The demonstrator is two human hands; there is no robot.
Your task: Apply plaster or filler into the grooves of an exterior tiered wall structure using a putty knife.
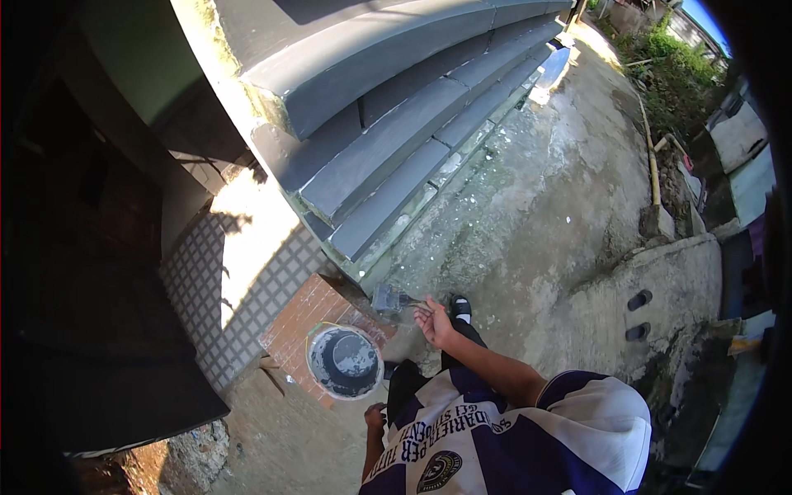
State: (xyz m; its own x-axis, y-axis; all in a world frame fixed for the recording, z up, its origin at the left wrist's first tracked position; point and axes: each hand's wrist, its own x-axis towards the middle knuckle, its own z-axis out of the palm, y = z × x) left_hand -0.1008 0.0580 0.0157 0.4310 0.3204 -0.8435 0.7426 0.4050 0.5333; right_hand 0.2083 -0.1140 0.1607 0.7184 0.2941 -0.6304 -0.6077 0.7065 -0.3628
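Observation:
My right hand [432, 322] grips the handle of a wide paintbrush [386, 299] with grey paint on it, held out near the foot of the curved steps [394, 190], whose faces are coated grey. Below the brush, a round bucket [345, 363] with grey paint inside and on its walls stands on a reddish-brown board or slab [301, 308]. My left hand [375, 417] hangs low, just below and right of the bucket, its fingers curled; what they hold, if anything, I cannot make out. My feet in dark sandals [462, 308] are on the ground beside the bucket.
Concrete ground [528, 239] runs right of the steps, with a pair of sandals [638, 299] on a raised slab. A bamboo pole [652, 165] lies along plants [660, 49]. At left are checkered tiles [198, 272], a doorway and a dark covering [99, 346].

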